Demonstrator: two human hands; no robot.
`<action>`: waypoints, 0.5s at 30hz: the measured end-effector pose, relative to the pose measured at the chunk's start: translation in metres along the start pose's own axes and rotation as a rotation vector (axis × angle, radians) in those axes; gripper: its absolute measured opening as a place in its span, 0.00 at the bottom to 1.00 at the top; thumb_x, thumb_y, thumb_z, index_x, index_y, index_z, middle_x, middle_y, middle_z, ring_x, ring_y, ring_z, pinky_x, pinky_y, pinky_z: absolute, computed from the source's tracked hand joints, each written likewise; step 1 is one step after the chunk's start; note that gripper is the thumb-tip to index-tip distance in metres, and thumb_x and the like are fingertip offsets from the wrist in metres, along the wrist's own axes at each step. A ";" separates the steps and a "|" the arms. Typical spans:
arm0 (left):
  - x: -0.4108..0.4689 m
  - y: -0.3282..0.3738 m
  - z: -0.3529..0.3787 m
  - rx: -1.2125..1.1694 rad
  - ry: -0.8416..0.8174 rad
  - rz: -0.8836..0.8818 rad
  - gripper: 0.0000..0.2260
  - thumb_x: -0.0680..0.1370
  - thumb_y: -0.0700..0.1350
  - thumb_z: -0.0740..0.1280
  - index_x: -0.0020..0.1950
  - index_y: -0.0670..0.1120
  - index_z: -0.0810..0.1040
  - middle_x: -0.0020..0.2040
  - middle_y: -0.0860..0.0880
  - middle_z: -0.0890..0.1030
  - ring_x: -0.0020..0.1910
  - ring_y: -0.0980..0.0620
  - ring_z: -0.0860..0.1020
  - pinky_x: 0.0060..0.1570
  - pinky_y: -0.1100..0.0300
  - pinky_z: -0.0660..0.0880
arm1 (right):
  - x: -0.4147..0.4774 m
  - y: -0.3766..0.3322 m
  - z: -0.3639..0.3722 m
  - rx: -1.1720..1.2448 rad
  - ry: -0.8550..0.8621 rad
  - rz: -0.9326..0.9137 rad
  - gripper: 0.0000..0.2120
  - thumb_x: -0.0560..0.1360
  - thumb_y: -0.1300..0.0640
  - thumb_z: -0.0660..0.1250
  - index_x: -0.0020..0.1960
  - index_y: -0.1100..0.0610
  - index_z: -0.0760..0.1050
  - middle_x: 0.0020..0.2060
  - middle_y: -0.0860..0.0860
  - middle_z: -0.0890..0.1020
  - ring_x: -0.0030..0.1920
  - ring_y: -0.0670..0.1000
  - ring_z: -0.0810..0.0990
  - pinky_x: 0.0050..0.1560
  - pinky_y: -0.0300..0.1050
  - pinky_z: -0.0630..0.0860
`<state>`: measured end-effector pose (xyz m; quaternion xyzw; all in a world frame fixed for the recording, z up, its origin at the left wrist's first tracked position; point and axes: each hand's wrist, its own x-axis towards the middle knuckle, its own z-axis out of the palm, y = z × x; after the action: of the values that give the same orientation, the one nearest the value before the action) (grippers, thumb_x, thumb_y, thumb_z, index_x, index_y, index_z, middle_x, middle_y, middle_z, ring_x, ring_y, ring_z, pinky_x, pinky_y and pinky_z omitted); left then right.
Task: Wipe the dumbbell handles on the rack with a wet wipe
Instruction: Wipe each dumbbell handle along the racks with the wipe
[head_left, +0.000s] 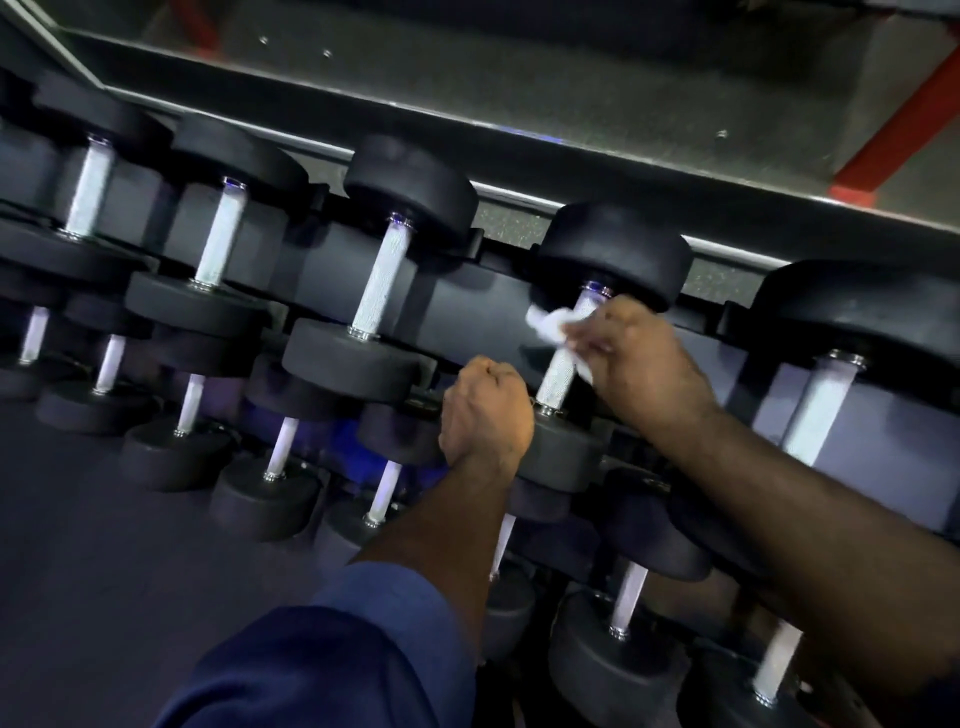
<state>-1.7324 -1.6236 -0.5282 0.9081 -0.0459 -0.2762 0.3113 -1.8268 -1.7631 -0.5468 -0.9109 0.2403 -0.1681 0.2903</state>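
A single head-worn camera looks forward and down, tilted, close over the dumbbell rack (467, 291) and both forearms.

Right hand (639, 358) blurred, covers handle (558, 371) middle, part of wet wipe (550, 325); left hand (485, 410) fingers hidden; rightmost dumbbell (852, 312) cropped.

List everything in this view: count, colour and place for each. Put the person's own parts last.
top-row dumbbells: five, black heads, silver knurled handles, rack's upper tier
lower dumbbells: many, count unclear, black with pale handles, tiers below
rack: one, dark, across the frame
wet wipe: one, white, on the fourth top-row handle from the left
red post: one, red, upper right
floor: grey speckled, beyond the rack
sleeve: one, blue, left forearm, bottom centre
left hand: one, fingers curled, at the rack's front edge; any grip is hidden
right hand: one, holds the wet wipe against that handle
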 end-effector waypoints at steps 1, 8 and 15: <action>0.000 0.001 0.000 0.038 -0.002 0.025 0.14 0.83 0.51 0.58 0.59 0.47 0.81 0.64 0.41 0.80 0.64 0.37 0.75 0.58 0.47 0.71 | 0.001 0.002 -0.001 0.009 0.131 0.062 0.10 0.78 0.55 0.71 0.58 0.53 0.84 0.50 0.51 0.82 0.50 0.54 0.82 0.53 0.47 0.79; -0.001 0.024 -0.001 0.210 -0.121 0.234 0.15 0.84 0.52 0.57 0.66 0.48 0.77 0.65 0.40 0.80 0.64 0.37 0.76 0.60 0.47 0.72 | -0.032 -0.013 0.028 -0.001 0.162 0.083 0.12 0.78 0.58 0.71 0.60 0.52 0.84 0.52 0.49 0.78 0.49 0.50 0.80 0.46 0.47 0.80; -0.010 0.030 -0.001 0.307 -0.139 0.370 0.14 0.86 0.55 0.55 0.59 0.52 0.77 0.59 0.40 0.82 0.57 0.36 0.78 0.49 0.49 0.65 | -0.001 -0.018 0.026 0.309 0.622 0.484 0.06 0.75 0.58 0.76 0.52 0.56 0.87 0.45 0.48 0.84 0.44 0.40 0.80 0.50 0.24 0.70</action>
<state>-1.7379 -1.6444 -0.5054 0.8997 -0.2742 -0.2660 0.2111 -1.8098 -1.7373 -0.5563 -0.6798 0.4953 -0.3962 0.3682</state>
